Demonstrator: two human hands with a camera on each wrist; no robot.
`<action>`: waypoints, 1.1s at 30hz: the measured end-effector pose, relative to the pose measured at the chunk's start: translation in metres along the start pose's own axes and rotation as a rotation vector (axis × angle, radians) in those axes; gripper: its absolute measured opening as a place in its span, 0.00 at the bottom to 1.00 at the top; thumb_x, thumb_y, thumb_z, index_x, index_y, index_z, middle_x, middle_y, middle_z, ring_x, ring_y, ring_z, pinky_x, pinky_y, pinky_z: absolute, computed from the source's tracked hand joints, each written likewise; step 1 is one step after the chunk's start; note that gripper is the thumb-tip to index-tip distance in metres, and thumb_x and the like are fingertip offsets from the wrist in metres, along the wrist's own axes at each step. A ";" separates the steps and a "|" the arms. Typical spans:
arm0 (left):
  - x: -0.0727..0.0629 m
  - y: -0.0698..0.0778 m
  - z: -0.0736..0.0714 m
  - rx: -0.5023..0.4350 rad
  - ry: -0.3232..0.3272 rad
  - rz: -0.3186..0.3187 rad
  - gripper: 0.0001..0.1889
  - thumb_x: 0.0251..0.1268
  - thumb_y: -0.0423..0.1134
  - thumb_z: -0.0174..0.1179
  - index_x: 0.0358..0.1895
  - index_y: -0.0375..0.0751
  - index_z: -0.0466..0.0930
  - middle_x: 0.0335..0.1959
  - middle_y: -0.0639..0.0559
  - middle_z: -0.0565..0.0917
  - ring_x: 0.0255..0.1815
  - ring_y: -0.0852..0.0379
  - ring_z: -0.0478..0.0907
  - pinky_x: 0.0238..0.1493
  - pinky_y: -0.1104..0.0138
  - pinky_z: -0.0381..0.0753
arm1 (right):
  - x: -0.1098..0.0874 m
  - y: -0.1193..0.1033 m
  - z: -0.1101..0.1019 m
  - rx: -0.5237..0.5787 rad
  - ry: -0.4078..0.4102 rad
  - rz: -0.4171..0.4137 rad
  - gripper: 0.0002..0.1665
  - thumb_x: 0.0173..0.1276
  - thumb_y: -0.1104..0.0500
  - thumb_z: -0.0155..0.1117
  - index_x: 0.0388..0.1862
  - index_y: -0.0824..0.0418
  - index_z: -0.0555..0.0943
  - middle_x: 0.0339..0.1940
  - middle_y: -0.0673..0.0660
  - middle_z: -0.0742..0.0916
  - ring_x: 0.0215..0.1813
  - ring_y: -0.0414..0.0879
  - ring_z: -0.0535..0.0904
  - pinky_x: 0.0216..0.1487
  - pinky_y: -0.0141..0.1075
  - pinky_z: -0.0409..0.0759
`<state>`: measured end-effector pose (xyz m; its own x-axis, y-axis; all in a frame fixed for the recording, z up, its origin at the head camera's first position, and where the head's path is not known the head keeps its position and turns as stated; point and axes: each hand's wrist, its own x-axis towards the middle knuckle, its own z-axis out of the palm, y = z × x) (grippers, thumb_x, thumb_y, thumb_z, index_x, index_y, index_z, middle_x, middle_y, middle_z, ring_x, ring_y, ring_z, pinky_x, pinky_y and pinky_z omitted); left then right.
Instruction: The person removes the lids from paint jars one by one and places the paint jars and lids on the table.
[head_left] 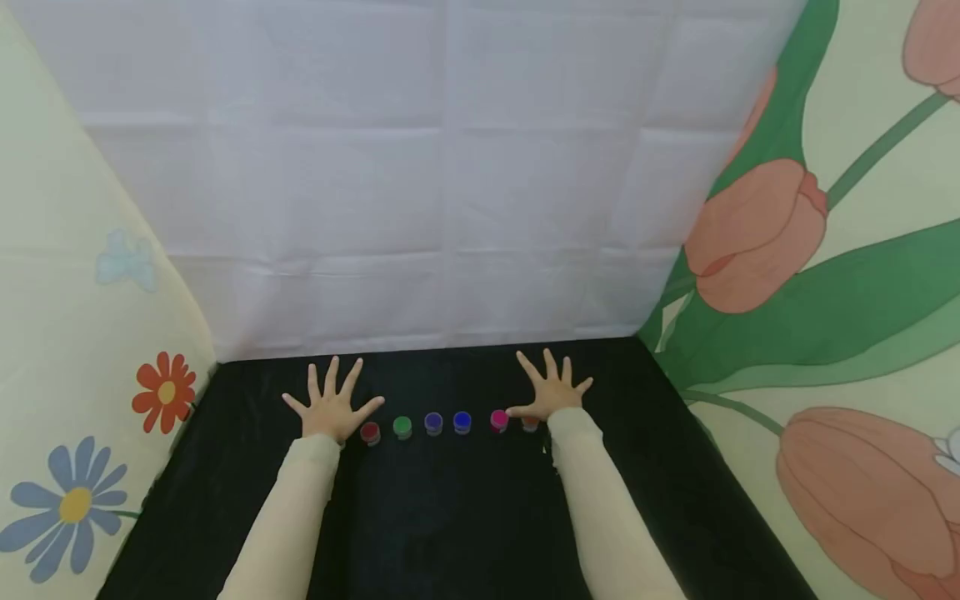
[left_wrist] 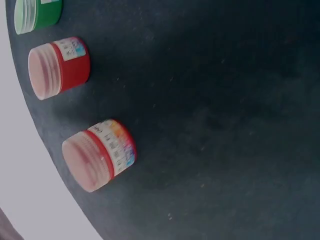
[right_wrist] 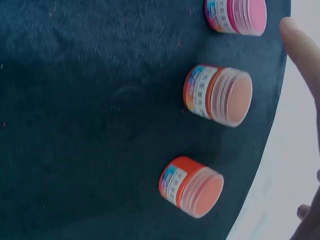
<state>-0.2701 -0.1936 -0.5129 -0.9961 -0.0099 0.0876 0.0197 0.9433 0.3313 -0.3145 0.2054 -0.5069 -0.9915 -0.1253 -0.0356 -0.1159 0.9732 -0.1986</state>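
In the head view my left hand (head_left: 330, 412) has its fingers straight and spread, with a small red paint jar (head_left: 370, 432) near its thumb. My right hand (head_left: 552, 393) is spread too; its thumb lies near a pink jar (head_left: 499, 421) and over part of an orange jar (head_left: 530, 424). Green (head_left: 402, 427), purple (head_left: 433, 424) and blue (head_left: 462, 422) jars stand between the hands. The left wrist view also has a second red jar (left_wrist: 99, 155). A red-orange jar (right_wrist: 191, 186) appears in the right wrist view. Both are hidden in the head view. Neither hand holds anything.
The jars stand in a row on a black-covered table (head_left: 450, 525). Behind it hangs a creased white sheet (head_left: 442, 183). Flower-patterned cloths flank it, with a daisy print (head_left: 75, 505) at left and tulip prints (head_left: 757, 237) at right.
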 end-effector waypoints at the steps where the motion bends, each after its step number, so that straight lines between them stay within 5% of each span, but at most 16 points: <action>1: -0.001 -0.001 0.001 -0.011 0.010 0.001 0.47 0.66 0.73 0.51 0.83 0.58 0.46 0.83 0.38 0.40 0.80 0.28 0.26 0.60 0.19 0.30 | 0.001 -0.002 0.001 0.004 0.004 -0.003 0.69 0.50 0.24 0.73 0.84 0.38 0.48 0.84 0.65 0.48 0.79 0.77 0.39 0.60 0.84 0.41; 8: -0.005 -0.017 0.009 -0.074 0.068 -0.032 0.44 0.69 0.71 0.49 0.82 0.56 0.50 0.82 0.36 0.43 0.79 0.25 0.30 0.60 0.18 0.31 | 0.005 -0.029 0.002 0.111 0.018 -0.062 0.67 0.54 0.30 0.76 0.84 0.39 0.48 0.83 0.65 0.49 0.79 0.76 0.40 0.68 0.78 0.43; 13: -0.008 -0.030 0.010 -0.092 0.069 -0.053 0.44 0.70 0.72 0.46 0.82 0.55 0.50 0.82 0.35 0.44 0.79 0.23 0.33 0.60 0.18 0.30 | 0.008 -0.056 0.005 0.147 0.016 -0.115 0.66 0.55 0.34 0.77 0.84 0.41 0.49 0.83 0.66 0.51 0.79 0.76 0.43 0.71 0.72 0.53; 22: -0.019 -0.035 0.004 -0.233 0.044 -0.132 0.40 0.76 0.70 0.37 0.81 0.51 0.53 0.81 0.34 0.45 0.78 0.24 0.36 0.65 0.22 0.31 | 0.005 -0.101 0.014 0.345 0.009 -0.170 0.62 0.60 0.48 0.80 0.84 0.45 0.51 0.82 0.66 0.51 0.80 0.70 0.47 0.55 0.63 0.79; 33: -0.034 -0.046 0.013 -0.365 0.061 -0.162 0.34 0.82 0.60 0.33 0.76 0.40 0.60 0.74 0.27 0.58 0.71 0.26 0.56 0.68 0.32 0.58 | -0.011 -0.147 0.026 0.491 -0.017 -0.282 0.53 0.64 0.60 0.76 0.82 0.55 0.57 0.79 0.67 0.60 0.77 0.65 0.58 0.66 0.57 0.74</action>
<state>-0.2378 -0.2322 -0.5429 -0.9821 -0.1789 0.0582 -0.0973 0.7480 0.6565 -0.2847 0.0589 -0.5031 -0.9247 -0.3742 0.0701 -0.3306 0.6981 -0.6351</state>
